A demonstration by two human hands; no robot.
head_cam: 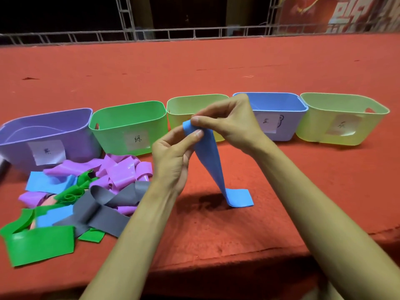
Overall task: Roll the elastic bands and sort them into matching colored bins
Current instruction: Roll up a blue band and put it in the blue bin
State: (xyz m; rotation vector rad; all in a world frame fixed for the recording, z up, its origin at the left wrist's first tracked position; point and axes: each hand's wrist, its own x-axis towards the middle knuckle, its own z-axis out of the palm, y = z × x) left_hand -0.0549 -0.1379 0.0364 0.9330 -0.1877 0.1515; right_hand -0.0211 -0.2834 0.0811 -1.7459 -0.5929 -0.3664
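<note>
- The blue band (208,161) hung from both hands in front of the bins, and its lower end lay flat on the red cloth (281,180).
- The left hand (173,156) pinched the band's top end between thumb and curled fingers. The right hand (229,122) pinched the same end, thumb against forefinger.
- Paper labels carried handwritten characters: 紫 on the purple bin (17,144) and 绿 on the green bin (112,131). The labels on the blue bin (279,102) and the yellow bin (324,131) were too blurred to read.
- A pile of bands (86,191) in purple, green, blue and grey lay left of the hands.
</note>
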